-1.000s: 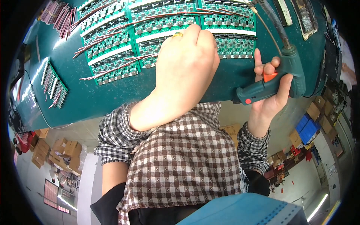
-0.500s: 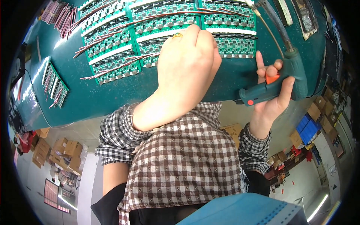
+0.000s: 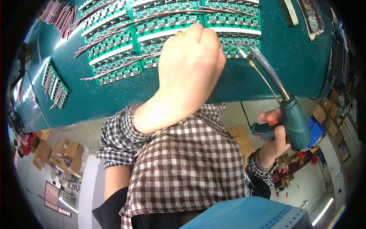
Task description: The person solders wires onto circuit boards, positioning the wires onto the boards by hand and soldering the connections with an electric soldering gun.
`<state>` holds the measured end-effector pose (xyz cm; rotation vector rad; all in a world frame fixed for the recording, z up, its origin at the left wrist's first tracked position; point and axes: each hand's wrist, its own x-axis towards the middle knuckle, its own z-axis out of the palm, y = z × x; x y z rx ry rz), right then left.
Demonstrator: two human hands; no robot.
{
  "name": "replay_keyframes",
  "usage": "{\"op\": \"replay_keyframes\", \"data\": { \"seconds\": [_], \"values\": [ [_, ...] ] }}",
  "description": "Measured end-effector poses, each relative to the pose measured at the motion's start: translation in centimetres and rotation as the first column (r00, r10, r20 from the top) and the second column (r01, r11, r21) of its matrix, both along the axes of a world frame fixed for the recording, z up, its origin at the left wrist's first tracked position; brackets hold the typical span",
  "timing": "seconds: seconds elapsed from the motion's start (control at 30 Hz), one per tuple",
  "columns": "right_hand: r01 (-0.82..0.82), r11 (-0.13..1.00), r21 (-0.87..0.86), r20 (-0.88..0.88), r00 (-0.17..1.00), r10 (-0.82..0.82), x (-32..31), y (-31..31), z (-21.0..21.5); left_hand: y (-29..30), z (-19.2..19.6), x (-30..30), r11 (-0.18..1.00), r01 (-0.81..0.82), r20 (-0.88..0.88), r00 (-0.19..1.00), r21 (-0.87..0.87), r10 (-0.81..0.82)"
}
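My right hand point(image 3: 271, 149) is wrapped round a dark green soldering gun point(image 3: 294, 124) with a red trigger. Its bent metal shaft and thin solder feed tube slant up and left, so the tip is over the lower edge of the right-hand panel of green circuit boards point(image 3: 232, 47). My left hand point(image 3: 190, 68), a gold ring on one finger, is closed above the middle panel, back of the hand up. Its fingertips and whatever they hold are hidden. Red, white and black wires point(image 3: 143, 57) lie across the boards and reach up to that hand.
On the green table point(image 3: 114, 101), a bundle of wires point(image 3: 61, 17) lies at the far left. Below it is a separate small board panel point(image 3: 55, 86). At the far right are a narrow strip point(image 3: 288, 12) and a worn metal tray point(image 3: 310, 19). Cardboard boxes point(image 3: 68, 154) stand on the floor.
My right hand has drawn the soldering gun down toward me, and its tip has come down and left to the right-hand panel's lower edge. The left hand has barely moved.
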<state>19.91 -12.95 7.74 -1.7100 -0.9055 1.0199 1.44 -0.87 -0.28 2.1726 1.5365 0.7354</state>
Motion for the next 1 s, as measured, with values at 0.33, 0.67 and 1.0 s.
{"op": "replay_keyframes", "data": {
  "seconds": [0.33,0.67,1.0],
  "values": [
    [0.005,1.0,-0.019,-0.048,0.999,-0.006,0.5,-0.5,-0.4,0.9,0.1,-0.2,0.995,0.101,0.051,0.994,-0.027,-0.099],
    [-0.046,0.999,-0.012,-0.019,0.999,0.046,1.0,-0.6,-0.4,0.8,0.0,0.3,0.998,0.059,0.07,0.996,0.009,-0.059],
    [0.075,0.955,0.288,-0.396,0.917,0.048,2.1,6.2,-5.5,0.8,0.6,-0.2,0.988,0.157,-0.007,0.987,0.0,-0.157]
  ]
}}
